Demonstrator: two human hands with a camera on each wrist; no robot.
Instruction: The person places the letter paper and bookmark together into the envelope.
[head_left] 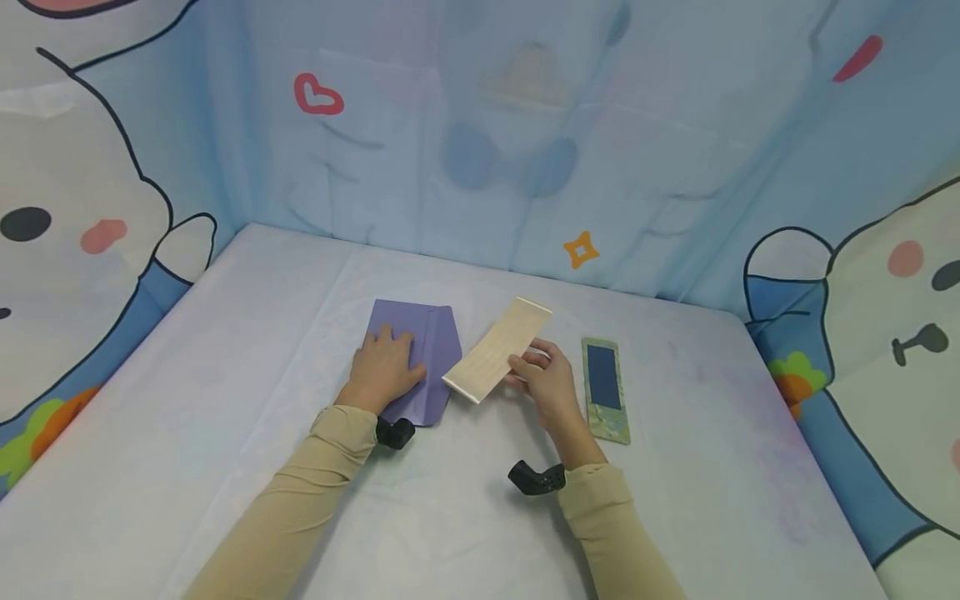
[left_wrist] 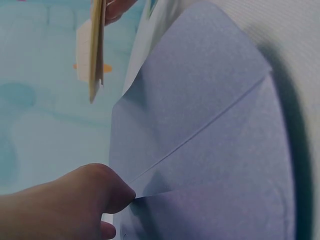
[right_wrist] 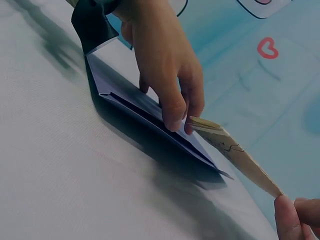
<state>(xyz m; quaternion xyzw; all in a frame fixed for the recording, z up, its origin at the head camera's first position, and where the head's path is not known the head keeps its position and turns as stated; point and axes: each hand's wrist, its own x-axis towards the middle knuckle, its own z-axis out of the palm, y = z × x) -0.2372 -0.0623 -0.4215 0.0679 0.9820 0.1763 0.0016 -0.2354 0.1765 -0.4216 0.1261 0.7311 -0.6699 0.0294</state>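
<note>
A purple paper envelope [head_left: 441, 346] lies on the table, its flap edge facing right. My left hand [head_left: 381, 371] rests on it with fingers spread; in the left wrist view the thumb of that hand [left_wrist: 85, 192] touches the envelope [left_wrist: 200, 115] near a fold. In the right wrist view the envelope's mouth stands slightly apart. Just right of the envelope, my right hand [head_left: 551, 379] pinches a folded strip of cream paper [head_left: 497, 350] by its right edge, above the table. The right wrist view shows dark lines on the strip [right_wrist: 235, 150].
A long green patterned card [head_left: 607, 421] with a dark blue panel lies right of my right hand. The table has a white cloth [head_left: 225, 400]. Behind it hangs a blue cartoon-print curtain [head_left: 375, 167]. Each wrist wears a black camera mount [head_left: 536, 478].
</note>
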